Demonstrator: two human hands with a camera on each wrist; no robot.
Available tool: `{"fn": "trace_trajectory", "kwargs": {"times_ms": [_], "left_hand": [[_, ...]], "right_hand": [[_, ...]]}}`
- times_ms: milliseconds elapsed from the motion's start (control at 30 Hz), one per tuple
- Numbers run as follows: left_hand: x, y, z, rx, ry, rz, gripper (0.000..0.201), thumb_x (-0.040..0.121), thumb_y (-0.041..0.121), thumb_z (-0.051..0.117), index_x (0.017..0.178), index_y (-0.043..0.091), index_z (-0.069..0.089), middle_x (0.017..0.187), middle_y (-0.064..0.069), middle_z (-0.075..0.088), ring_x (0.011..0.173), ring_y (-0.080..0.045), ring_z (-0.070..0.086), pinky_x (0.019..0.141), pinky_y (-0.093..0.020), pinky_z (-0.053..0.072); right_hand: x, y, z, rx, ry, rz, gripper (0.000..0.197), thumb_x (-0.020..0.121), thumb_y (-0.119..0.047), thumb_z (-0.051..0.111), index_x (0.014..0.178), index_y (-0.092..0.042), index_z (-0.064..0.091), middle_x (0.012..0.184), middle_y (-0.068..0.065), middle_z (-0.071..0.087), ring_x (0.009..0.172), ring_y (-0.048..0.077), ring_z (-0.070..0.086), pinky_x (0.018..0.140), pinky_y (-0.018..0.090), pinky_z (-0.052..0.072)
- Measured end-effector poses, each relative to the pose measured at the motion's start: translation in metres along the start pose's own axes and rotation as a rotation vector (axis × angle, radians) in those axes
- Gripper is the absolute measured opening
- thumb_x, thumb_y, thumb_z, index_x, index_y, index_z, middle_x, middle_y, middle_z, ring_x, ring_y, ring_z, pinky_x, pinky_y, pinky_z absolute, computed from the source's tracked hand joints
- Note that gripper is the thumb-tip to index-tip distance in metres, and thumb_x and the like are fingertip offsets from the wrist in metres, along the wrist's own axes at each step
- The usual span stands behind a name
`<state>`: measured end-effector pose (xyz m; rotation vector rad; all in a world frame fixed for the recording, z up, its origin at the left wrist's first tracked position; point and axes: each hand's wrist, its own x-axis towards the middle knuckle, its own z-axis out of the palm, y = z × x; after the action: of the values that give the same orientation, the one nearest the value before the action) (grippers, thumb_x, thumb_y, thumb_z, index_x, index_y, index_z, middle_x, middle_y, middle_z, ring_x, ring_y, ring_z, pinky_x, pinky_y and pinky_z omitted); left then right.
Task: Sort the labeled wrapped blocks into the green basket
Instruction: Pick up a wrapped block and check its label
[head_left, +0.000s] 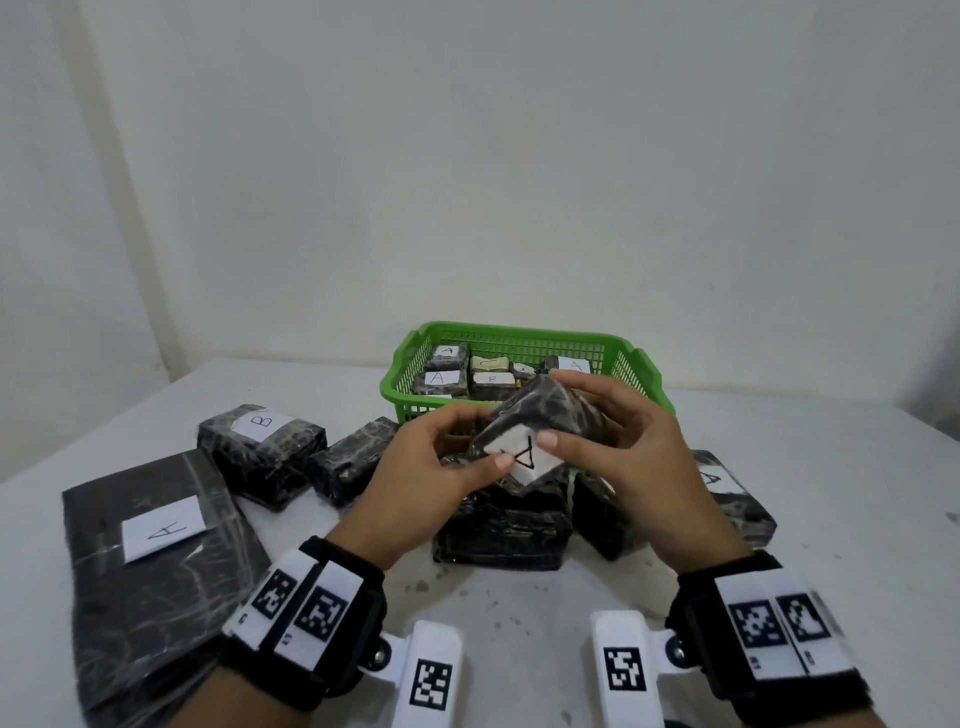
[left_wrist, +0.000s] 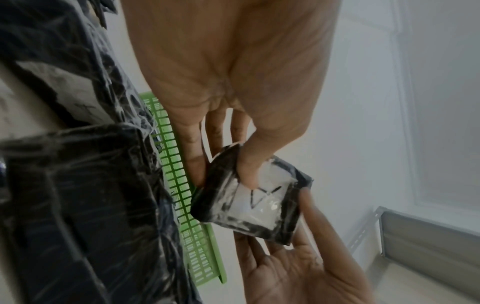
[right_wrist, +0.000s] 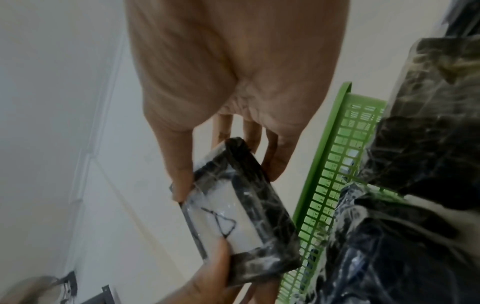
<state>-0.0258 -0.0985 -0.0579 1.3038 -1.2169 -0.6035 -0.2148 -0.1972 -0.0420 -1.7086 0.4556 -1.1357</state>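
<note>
A black wrapped block (head_left: 540, 426) with a white label marked A is held in the air in front of the green basket (head_left: 644, 374). My left hand (head_left: 452, 457) pinches its near left end, thumb on the label. My right hand (head_left: 618, 436) grips the right side, thumb on the label and fingers over the top. The left wrist view shows the block (left_wrist: 254, 197) between both hands, and the right wrist view shows the same block (right_wrist: 241, 214) with the A facing the camera. Several labeled blocks lie inside the basket.
On the white table lie a B block (head_left: 262, 452), an unlabeled-side block (head_left: 353, 462), a large flat A package (head_left: 156, 566) at the left, a dark block (head_left: 498, 525) under my hands, and an A block (head_left: 732, 493) at the right.
</note>
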Motion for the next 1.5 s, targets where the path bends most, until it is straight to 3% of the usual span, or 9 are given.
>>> {"fn": "trace_trajectory", "kwargs": {"times_ms": [100, 267, 500, 667, 800, 1033, 1233, 1433, 1500], "left_hand": [[0.001, -0.001, -0.001, -0.048, 0.014, -0.007, 0.042, 0.081, 0.002, 0.083, 0.116, 0.022, 0.070, 0.110, 0.005, 0.077, 0.106, -0.010, 0.072, 0.080, -0.016, 0.056], [0.002, -0.001, 0.002, -0.183, 0.005, 0.025, 0.048, 0.078, -0.010, 0.078, 0.118, 0.014, 0.067, 0.118, 0.000, 0.076, 0.115, -0.013, 0.070, 0.088, -0.021, 0.057], [-0.006, 0.006, 0.004, -0.212, -0.264, 0.028, 0.068, 0.087, 0.028, 0.076, 0.148, 0.021, 0.047, 0.144, 0.006, 0.060, 0.136, -0.012, 0.055, 0.113, -0.034, 0.045], [-0.003, 0.005, 0.007, -0.128, -0.064, -0.026, 0.085, 0.067, 0.058, 0.082, 0.139, 0.023, 0.056, 0.131, 0.008, 0.069, 0.124, -0.010, 0.064, 0.111, -0.040, 0.048], [0.001, 0.000, -0.001, -0.181, -0.070, -0.055, 0.090, 0.068, 0.061, 0.086, 0.140, 0.016, 0.058, 0.134, -0.001, 0.068, 0.127, -0.023, 0.063, 0.112, -0.050, 0.044], [-0.001, 0.005, 0.001, -0.212, -0.138, -0.057, 0.075, 0.075, 0.036, 0.083, 0.140, 0.012, 0.057, 0.133, -0.004, 0.069, 0.126, -0.022, 0.064, 0.113, -0.047, 0.045], [-0.002, 0.006, -0.004, -0.215, -0.169, -0.056, 0.092, 0.068, 0.033, 0.087, 0.149, 0.019, 0.046, 0.140, 0.006, 0.064, 0.131, -0.013, 0.060, 0.115, -0.043, 0.044], [-0.001, 0.004, -0.004, -0.187, -0.102, 0.066, 0.094, 0.064, 0.004, 0.094, 0.144, 0.025, 0.048, 0.145, 0.007, 0.056, 0.139, -0.016, 0.051, 0.110, -0.045, 0.048], [-0.002, 0.004, -0.003, -0.187, -0.147, 0.082, 0.098, 0.066, -0.005, 0.090, 0.147, 0.027, 0.044, 0.147, 0.009, 0.054, 0.140, -0.012, 0.050, 0.109, -0.043, 0.049]], "right_hand": [[0.002, 0.000, 0.004, 0.185, -0.012, 0.087, 0.048, 0.084, -0.034, 0.078, 0.130, -0.019, 0.071, 0.126, 0.004, 0.076, 0.121, 0.020, 0.070, 0.096, 0.029, 0.058], [-0.001, -0.004, 0.010, 0.269, -0.141, 0.356, 0.054, 0.081, -0.042, 0.070, 0.128, -0.015, 0.072, 0.123, 0.008, 0.077, 0.121, 0.029, 0.070, 0.106, 0.044, 0.054], [0.003, -0.002, 0.003, 0.232, -0.078, 0.236, 0.061, 0.069, -0.033, 0.089, 0.122, -0.008, 0.073, 0.120, 0.009, 0.078, 0.117, 0.028, 0.073, 0.107, 0.044, 0.054], [0.003, 0.006, 0.001, 0.177, -0.135, 0.247, 0.068, 0.069, -0.037, 0.090, 0.129, -0.013, 0.070, 0.124, 0.008, 0.077, 0.118, 0.026, 0.072, 0.110, 0.049, 0.051], [0.000, 0.001, 0.006, 0.258, -0.225, 0.261, 0.046, 0.093, -0.030, 0.073, 0.131, -0.004, 0.068, 0.129, 0.013, 0.074, 0.120, 0.024, 0.071, 0.100, 0.032, 0.057], [0.004, 0.006, 0.003, 0.249, -0.154, 0.274, 0.063, 0.082, -0.029, 0.086, 0.136, -0.003, 0.063, 0.127, 0.011, 0.075, 0.121, 0.027, 0.071, 0.093, 0.030, 0.060], [0.008, 0.013, -0.005, 0.208, -0.182, 0.265, 0.109, 0.051, -0.047, 0.102, 0.144, -0.010, 0.058, 0.136, 0.008, 0.071, 0.129, 0.025, 0.066, 0.113, 0.048, 0.049], [0.002, -0.001, -0.005, 0.220, -0.245, 0.367, 0.055, 0.087, -0.045, 0.079, 0.131, -0.013, 0.069, 0.127, 0.009, 0.075, 0.114, 0.030, 0.074, 0.096, 0.045, 0.061], [0.002, -0.001, -0.005, 0.206, -0.216, 0.389, 0.048, 0.087, -0.040, 0.074, 0.124, -0.009, 0.073, 0.119, 0.013, 0.078, 0.101, 0.031, 0.076, 0.081, 0.042, 0.065]]}}
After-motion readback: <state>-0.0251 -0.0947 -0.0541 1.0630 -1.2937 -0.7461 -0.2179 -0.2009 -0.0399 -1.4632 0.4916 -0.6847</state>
